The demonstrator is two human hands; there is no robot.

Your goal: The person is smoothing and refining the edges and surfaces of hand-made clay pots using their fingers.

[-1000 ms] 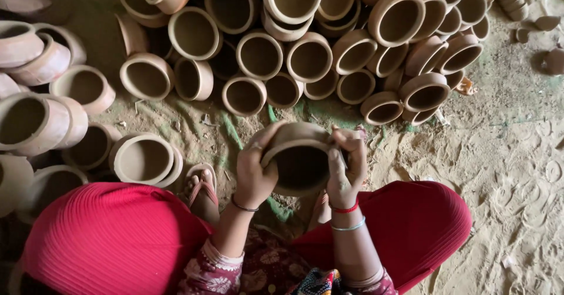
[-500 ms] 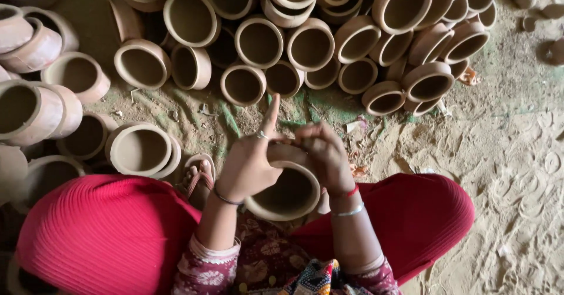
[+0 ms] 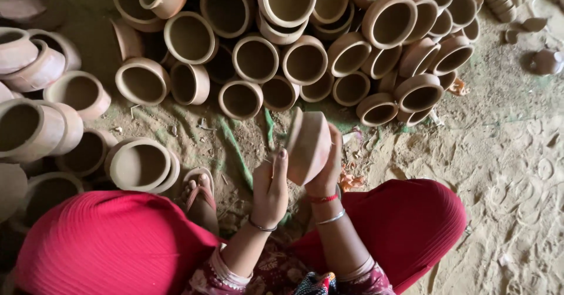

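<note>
I hold a small unfired clay pot [image 3: 309, 145] in front of me, turned on its side with its rounded base toward me. My right hand [image 3: 329, 172] cups it from below and behind. My left hand [image 3: 271, 186] lies flat against the pot's left side, fingers straight and together. Both wrists carry bangles. My knees in red cloth [image 3: 405, 224] spread to either side, and my sandalled foot [image 3: 200, 192] rests on the sandy ground.
A big heap of similar clay pots [image 3: 305, 60] lies ahead, mouths facing up or sideways. More pots [image 3: 35, 125] are stacked at the left, one wide pot [image 3: 141, 166] close to my foot. Sandy ground with ring marks [image 3: 517, 172] lies to the right.
The pot was held mouth toward me, then lowered; now it is turned sideways, base toward me. My left hand has flattened against its side.
</note>
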